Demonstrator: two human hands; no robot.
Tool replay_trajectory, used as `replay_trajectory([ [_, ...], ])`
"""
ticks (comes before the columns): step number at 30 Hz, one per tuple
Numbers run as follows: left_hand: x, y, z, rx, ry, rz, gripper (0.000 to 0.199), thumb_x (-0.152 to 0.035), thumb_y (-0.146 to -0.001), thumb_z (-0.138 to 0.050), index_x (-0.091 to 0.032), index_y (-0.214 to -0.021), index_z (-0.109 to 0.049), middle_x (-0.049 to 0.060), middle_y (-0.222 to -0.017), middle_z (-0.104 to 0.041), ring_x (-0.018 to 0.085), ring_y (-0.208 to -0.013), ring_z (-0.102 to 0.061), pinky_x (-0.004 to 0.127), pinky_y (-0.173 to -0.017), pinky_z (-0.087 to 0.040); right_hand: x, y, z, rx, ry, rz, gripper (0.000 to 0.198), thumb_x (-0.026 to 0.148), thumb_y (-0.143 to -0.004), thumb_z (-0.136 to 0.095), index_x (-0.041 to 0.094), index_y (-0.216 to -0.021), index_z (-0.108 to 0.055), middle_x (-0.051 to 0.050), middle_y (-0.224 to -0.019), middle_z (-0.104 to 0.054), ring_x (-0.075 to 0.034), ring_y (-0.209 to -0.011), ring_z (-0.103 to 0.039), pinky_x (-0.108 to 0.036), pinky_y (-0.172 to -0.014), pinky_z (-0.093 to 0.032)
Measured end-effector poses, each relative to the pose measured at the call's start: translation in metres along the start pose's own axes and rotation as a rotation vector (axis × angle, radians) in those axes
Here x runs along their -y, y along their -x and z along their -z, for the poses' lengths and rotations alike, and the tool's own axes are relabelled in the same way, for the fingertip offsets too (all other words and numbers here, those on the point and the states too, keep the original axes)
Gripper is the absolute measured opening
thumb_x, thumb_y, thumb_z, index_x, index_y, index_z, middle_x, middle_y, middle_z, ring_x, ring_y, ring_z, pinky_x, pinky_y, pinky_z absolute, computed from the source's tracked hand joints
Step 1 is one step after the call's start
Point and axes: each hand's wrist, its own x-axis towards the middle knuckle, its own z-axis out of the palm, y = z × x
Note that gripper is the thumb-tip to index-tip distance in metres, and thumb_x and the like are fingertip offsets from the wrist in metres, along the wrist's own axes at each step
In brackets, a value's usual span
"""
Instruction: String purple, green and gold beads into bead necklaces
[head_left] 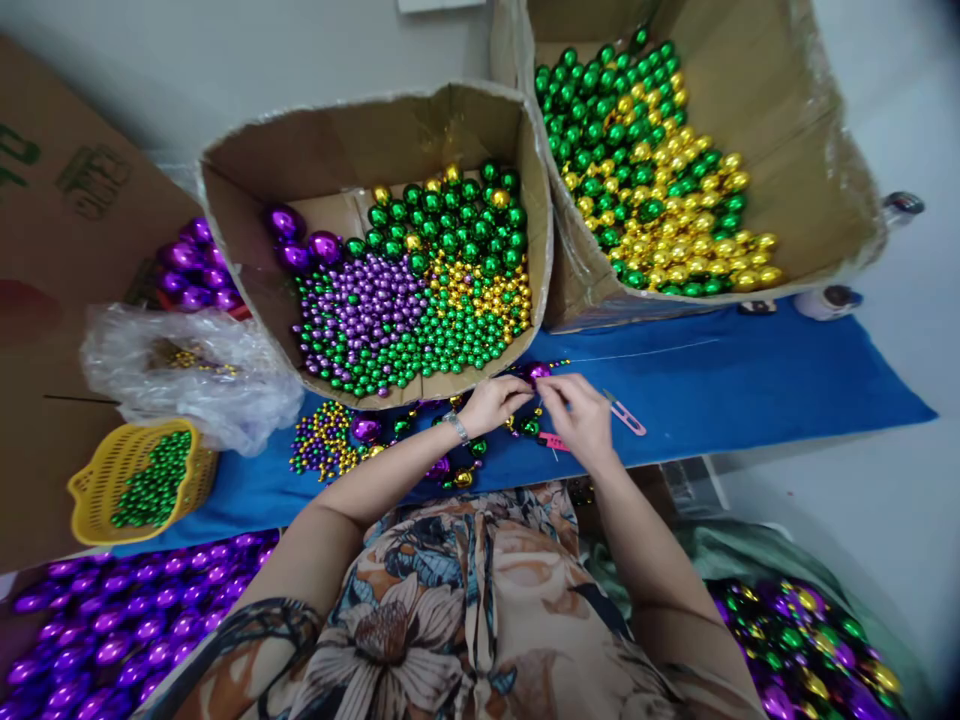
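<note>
My left hand (495, 402), with a bracelet at the wrist, is closed in a pinch over the blue cloth. Fingertips of my right hand (581, 418) are pinched close beside it. A thin pale thread shows between the two hands; its ends there are too small to follow. Just beyond the fingers lies a shiny purple bead (537, 372), with small beads (561, 364) and a long thread (645, 354) trailing right. Strung purple, green and gold beads (463, 478) lie under and around my left forearm. A pink thread snipper (627, 414) rests right of my right hand.
Two cardboard boxes (375, 120) of loose beads stand behind the blue cloth (750, 390). Small mixed beads (326, 440) lie left, near a yellow basket (86, 490) and a plastic bag (202, 370). Large purple balls (127, 630) fill the lower left; mixed beads (810, 640) lie lower right.
</note>
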Motion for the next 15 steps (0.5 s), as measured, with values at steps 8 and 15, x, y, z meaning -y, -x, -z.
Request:
replay_trajectory([
  [8, -0.009, -0.003, 0.012, 0.002, 0.216, 0.089, 0.027, -0.04, -0.088, -0.057, -0.017, -0.087, -0.069, 0.005, -0.08, -0.071, 0.016, -0.072, -0.063, 0.026, -0.067, -0.048, -0.031, -0.03, 0.066, -0.641, -0.203, -0.303, 0.032, 0.048, -0.089, -0.057, 0.017, -0.081, -0.055, 0.003, -0.072, -0.061, -0.006, -0.051, -0.053, -0.02, -0.049, -0.042],
  [15, -0.017, 0.009, 0.042, 0.088, 0.424, 0.224, 0.031, -0.045, -0.087, -0.059, -0.015, -0.086, -0.063, -0.002, -0.06, -0.057, 0.008, -0.053, -0.051, 0.02, -0.053, -0.039, -0.097, -0.024, 0.081, -0.981, -0.186, -0.526, 0.033, 0.053, -0.093, -0.041, 0.021, -0.086, -0.049, 0.003, -0.073, -0.057, -0.004, -0.048, -0.048, -0.018, -0.043, -0.035],
])
